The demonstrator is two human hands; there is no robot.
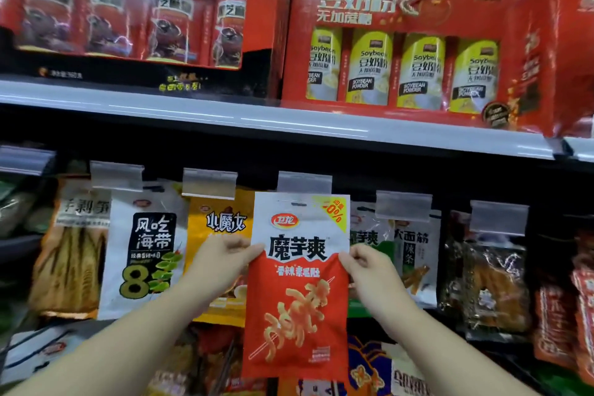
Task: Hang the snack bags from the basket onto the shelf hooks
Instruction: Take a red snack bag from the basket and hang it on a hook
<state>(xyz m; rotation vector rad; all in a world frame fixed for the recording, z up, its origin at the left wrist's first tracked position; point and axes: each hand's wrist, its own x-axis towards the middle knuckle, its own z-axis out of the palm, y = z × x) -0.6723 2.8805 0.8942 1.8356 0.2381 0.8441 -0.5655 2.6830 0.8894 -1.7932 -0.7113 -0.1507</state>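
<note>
A red and white snack bag is held upright in front of the shelf, its top edge and hang slot just under a clear price tag holder on a hook. My left hand pinches the bag's left edge at mid height. My right hand pinches its right edge at the same height. Whether the slot sits on the hook is hidden by the tag holder. The basket is out of view.
Other snack bags hang in a row: a white seaweed bag, a yellow bag, a green and white bag behind my right hand, dark bags at right. Above, a shelf edge carries red gift boxes.
</note>
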